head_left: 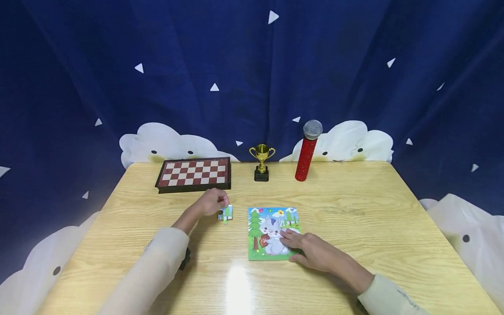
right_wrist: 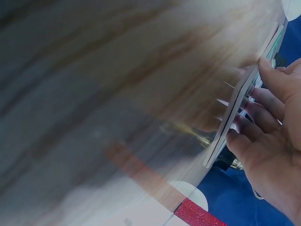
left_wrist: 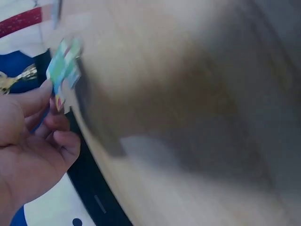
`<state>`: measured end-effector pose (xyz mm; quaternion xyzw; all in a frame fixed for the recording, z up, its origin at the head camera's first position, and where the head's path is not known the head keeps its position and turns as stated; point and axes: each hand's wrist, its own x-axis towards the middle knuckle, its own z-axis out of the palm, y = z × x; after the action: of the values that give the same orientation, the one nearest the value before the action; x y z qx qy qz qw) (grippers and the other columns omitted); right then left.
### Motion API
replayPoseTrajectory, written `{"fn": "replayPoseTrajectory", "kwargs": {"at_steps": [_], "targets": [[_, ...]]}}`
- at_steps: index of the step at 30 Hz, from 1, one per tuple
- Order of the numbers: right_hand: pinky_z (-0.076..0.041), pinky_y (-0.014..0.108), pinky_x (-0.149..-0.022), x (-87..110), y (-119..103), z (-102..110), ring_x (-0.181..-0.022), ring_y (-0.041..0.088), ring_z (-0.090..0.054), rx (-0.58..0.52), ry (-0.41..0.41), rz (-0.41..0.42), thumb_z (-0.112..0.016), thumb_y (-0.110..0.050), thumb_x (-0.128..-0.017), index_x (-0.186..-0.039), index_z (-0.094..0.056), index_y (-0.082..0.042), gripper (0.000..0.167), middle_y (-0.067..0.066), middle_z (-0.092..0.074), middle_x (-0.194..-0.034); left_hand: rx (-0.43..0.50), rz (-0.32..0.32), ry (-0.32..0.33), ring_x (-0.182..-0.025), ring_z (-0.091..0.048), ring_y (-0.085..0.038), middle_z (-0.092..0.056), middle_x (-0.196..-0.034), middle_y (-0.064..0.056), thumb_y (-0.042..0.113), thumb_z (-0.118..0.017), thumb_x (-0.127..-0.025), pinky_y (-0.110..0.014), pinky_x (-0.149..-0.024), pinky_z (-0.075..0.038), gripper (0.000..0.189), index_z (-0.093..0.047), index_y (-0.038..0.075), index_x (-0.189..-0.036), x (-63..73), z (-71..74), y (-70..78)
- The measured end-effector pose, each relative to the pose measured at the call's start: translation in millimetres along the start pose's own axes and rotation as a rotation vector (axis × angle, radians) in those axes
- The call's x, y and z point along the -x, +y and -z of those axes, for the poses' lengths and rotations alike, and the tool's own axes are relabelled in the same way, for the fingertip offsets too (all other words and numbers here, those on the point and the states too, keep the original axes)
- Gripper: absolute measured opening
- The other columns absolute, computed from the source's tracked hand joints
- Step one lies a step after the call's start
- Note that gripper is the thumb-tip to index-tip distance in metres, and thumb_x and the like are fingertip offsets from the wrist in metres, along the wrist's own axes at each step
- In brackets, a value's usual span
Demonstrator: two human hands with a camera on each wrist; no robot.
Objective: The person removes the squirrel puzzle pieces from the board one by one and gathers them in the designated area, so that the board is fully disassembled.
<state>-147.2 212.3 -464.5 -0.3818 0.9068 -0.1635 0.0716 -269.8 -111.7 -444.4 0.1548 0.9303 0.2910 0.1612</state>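
Observation:
My left hand is over the table, left of the puzzle, and pinches a jigsaw piece between thumb and fingers. In the left wrist view the jigsaw piece shows green and light blue, tilted up from the fingertips. A square jigsaw puzzle with a grey squirrel, an acorn and green trees lies flat on the table. On its right side rests my right hand, fingers extended over the squirrel's tail and the thumb near the lower edge. The right wrist view shows this hand along the puzzle's thin edge.
A folding chessboard lies at the back left. Behind the puzzle stand a small gold trophy cup on a black base and a red microphone with a silver head. A dark blue curtain hangs behind the wooden table.

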Motion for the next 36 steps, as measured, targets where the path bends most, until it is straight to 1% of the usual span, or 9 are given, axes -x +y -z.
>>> {"fn": "replayPoseTrajectory", "kwargs": {"at_steps": [7,9,14,18,23,25,29,31,36], "targets": [[-0.042,0.045,-0.103,-1.2,-2,-1,-0.131,0.028,-0.047,0.017,0.008,0.014,-0.066,-0.024,-0.088,-0.131,-0.055,-0.002,0.049,0.013,-0.048,-0.142,-0.052,0.017,0.029,-0.073,-0.052,-0.014,-0.060,-0.081,-0.003,0.007,-0.055,-0.094,-0.023,-0.062,-0.043,0.012,-0.064,0.007,-0.086,-3.3,-8.1,-0.6],[-0.042,0.045,-0.103,-1.1,-3,-1,-0.131,0.028,-0.047,0.016,0.008,0.011,-0.066,-0.024,-0.088,-0.131,-0.055,-0.002,0.049,0.013,-0.049,-0.142,-0.083,0.027,0.031,-0.074,-0.052,-0.014,-0.060,-0.081,-0.002,0.008,-0.056,-0.094,-0.023,-0.063,-0.043,0.012,-0.064,0.008,-0.086,-3.5,-8.9,0.0],[-0.042,0.046,-0.103,-0.6,-5,1,-0.131,0.028,-0.046,0.012,0.004,-0.001,-0.066,-0.024,-0.088,-0.132,-0.054,-0.002,0.050,0.012,-0.048,-0.142,-0.121,0.060,0.042,-0.076,-0.052,-0.014,-0.059,-0.081,-0.001,0.010,-0.058,-0.093,-0.024,-0.065,-0.043,0.012,-0.064,0.010,-0.084,-2.4,-8.1,0.1],[-0.042,0.045,-0.103,-0.9,-4,2,-0.131,0.029,-0.047,0.030,0.009,0.006,-0.066,-0.024,-0.088,-0.131,-0.054,-0.002,0.050,0.013,-0.048,-0.142,-0.126,0.032,0.064,-0.077,-0.052,-0.014,-0.061,-0.082,-0.002,0.010,-0.059,-0.093,-0.025,-0.067,-0.045,0.011,-0.065,0.009,-0.084,-1.9,-8.7,-1.0],[-0.042,0.045,-0.102,-1.6,-4,3,-0.129,0.029,-0.049,0.069,0.029,0.024,-0.067,-0.026,-0.087,-0.130,-0.056,-0.002,0.051,0.014,-0.050,-0.141,-0.089,0.005,0.098,-0.077,-0.053,-0.013,-0.062,-0.083,-0.001,0.010,-0.061,-0.092,-0.026,-0.069,-0.046,0.007,-0.066,0.009,-0.087,-3.2,-12.7,3.8],[-0.042,0.045,-0.102,-1.4,-5,3,-0.127,0.030,-0.050,0.091,0.041,0.028,-0.067,-0.027,-0.086,-0.129,-0.057,-0.002,0.051,0.014,-0.051,-0.140,-0.072,-0.019,0.100,-0.078,-0.054,-0.013,-0.062,-0.083,-0.002,0.009,-0.062,-0.090,-0.026,-0.071,-0.047,0.005,-0.067,0.009,-0.088,-4.4,-14.9,8.6],[-0.046,0.044,-0.098,-0.6,-5,3,-0.124,0.031,-0.053,0.156,0.078,0.062,-0.068,-0.028,-0.085,-0.127,-0.059,-0.002,0.050,0.013,-0.054,-0.136,-0.051,-0.067,0.081,-0.080,-0.054,-0.013,-0.062,-0.084,-0.001,0.006,-0.065,-0.088,-0.029,-0.075,-0.048,0.003,-0.067,0.008,-0.089,-6.9,-20.0,21.2],[-0.046,0.044,-0.098,0.0,-6,4,-0.124,0.031,-0.054,0.180,0.082,0.070,-0.068,-0.028,-0.085,-0.126,-0.059,-0.003,0.049,0.013,-0.055,-0.135,-0.041,-0.087,0.071,-0.082,-0.055,-0.013,-0.062,-0.085,-0.001,0.006,-0.065,-0.087,-0.030,-0.077,-0.048,0.004,-0.067,0.009,-0.089,-8.1,-23.0,28.1],[-0.046,0.045,-0.098,3.9,-8,6,-0.125,0.031,-0.053,0.161,0.072,0.059,-0.066,-0.025,-0.087,-0.127,-0.059,-0.003,0.046,0.012,-0.055,-0.136,0.021,-0.157,0.060,-0.085,-0.057,-0.014,-0.064,-0.090,-0.003,0.006,-0.066,-0.087,-0.030,-0.078,-0.048,0.005,-0.067,0.007,-0.092,-11.0,-31.6,44.1]]}}
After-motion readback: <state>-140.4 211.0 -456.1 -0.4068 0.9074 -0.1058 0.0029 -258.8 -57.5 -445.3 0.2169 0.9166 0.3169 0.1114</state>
